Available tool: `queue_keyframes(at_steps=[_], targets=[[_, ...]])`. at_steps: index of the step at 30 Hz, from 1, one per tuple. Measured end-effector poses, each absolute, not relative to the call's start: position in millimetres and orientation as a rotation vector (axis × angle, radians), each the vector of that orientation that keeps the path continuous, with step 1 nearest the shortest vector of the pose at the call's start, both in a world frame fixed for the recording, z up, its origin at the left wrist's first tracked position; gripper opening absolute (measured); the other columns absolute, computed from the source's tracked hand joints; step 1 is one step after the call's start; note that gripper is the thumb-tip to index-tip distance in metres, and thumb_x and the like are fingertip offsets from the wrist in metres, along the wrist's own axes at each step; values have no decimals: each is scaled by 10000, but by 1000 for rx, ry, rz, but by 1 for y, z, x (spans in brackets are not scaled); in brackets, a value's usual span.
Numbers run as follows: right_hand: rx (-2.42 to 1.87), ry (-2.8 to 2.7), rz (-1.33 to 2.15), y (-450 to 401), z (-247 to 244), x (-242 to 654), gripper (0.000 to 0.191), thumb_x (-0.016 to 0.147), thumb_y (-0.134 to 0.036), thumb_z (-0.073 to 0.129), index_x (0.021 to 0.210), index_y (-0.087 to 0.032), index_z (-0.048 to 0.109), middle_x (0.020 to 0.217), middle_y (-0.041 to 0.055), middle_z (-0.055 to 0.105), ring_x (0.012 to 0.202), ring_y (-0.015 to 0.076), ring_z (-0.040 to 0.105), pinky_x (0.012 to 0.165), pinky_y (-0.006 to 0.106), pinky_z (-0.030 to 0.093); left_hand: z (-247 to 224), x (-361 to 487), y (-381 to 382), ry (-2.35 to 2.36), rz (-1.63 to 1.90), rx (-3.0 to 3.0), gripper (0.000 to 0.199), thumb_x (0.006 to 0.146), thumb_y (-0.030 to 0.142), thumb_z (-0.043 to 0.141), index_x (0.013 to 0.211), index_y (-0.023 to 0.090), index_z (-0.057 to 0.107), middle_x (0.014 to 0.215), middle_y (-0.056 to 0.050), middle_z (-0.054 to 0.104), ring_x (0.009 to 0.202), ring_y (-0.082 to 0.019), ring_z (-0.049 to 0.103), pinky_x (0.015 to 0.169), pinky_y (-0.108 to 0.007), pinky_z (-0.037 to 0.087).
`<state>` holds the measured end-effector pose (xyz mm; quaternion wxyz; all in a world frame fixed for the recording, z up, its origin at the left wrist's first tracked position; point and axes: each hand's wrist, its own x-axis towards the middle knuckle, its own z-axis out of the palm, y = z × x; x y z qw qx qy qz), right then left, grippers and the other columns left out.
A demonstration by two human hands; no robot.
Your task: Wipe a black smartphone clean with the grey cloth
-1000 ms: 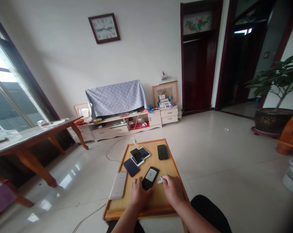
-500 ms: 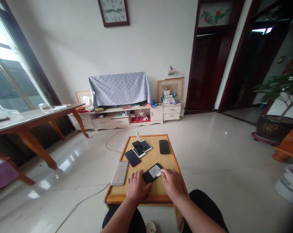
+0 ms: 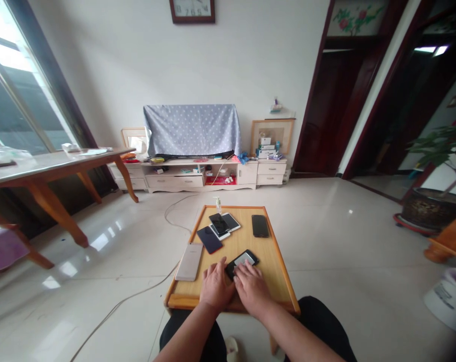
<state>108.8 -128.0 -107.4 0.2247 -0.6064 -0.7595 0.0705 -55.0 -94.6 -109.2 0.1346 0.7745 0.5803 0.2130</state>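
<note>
On the wooden tabletop [image 3: 268, 281], a pale gold phone [image 3: 188, 262] lies at the left. Next come a dark blue phone [image 3: 209, 240] and a pile of phones [image 3: 222, 224], with a small pump bottle [image 3: 217, 205] just past them. The left hand [image 3: 215, 285] and right hand [image 3: 251, 290] sit close together on a black phone [image 3: 242, 261] near the front, but I cannot tell if they grip it. Another black phone [image 3: 260, 225] lies far right, with no hand on it.
</note>
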Motion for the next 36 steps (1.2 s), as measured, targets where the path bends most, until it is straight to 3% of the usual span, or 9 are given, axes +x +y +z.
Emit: queue_keyframes(at_steps=[3,6,10,13,20,26,33,36], targets=[[-1896,-2030,233,-114,-100,128,490,1057,-428,259,1422,-296,558,1533,17,493,1528,285,183,1217,579,99,-110,-56,-94,1682,623,2239,792,773,441,664,1471,219,363,1338,-80,642,1304,-261,488,1089,-392,291],[-2047,-1945,267,-105,-94,136,572,1063,-450,155,1479,-253,494,1568,62,439,1537,320,127,1189,662,68,-110,-57,-94,1689,624,2231,813,744,427,686,1464,221,370,1347,-77,636,1302,-264,491,1091,-390,290],[-1943,-2057,337,-115,-93,112,591,1062,-486,132,1463,-281,514,1580,33,421,1529,275,184,1213,595,106,-110,-58,-93,1689,617,2228,745,792,382,637,1467,221,367,1330,-80,651,1300,-258,495,1073,-383,297],[-1743,-2197,413,-125,-92,98,557,1067,-473,157,1477,-300,492,1563,14,449,1530,228,185,1230,552,67,-109,-59,-93,1697,593,2227,664,845,309,555,1473,214,359,1327,-89,655,1305,-243,497,1056,-376,301],[-1963,-2000,395,-108,-87,117,572,1068,-443,123,1463,-299,511,1598,34,390,1538,327,114,1165,711,74,-105,-59,-95,1709,561,2221,858,758,442,680,1504,213,321,1361,-81,633,1318,-259,481,1097,-381,279],[-1725,-2178,477,-119,-95,88,515,1071,-434,179,1473,-329,483,1565,4,447,1535,230,163,1213,602,86,-105,-59,-94,1702,536,2217,665,888,349,516,1505,198,319,1365,-93,637,1307,-239,485,1074,-378,291],[-1916,-2005,407,-100,-90,100,557,1069,-408,132,1457,-281,512,1582,55,419,1531,325,154,1154,714,96,-103,-59,-95,1711,540,2201,853,782,450,649,1518,195,301,1367,-92,630,1337,-277,470,1103,-392,271],[-1834,-2087,426,-103,-92,88,527,1072,-417,162,1428,-318,537,1551,22,469,1524,257,205,1196,627,116,-104,-60,-95,1711,543,2202,735,854,410,567,1511,193,322,1371,-109,626,1322,-268,487,1087,-388,283]])
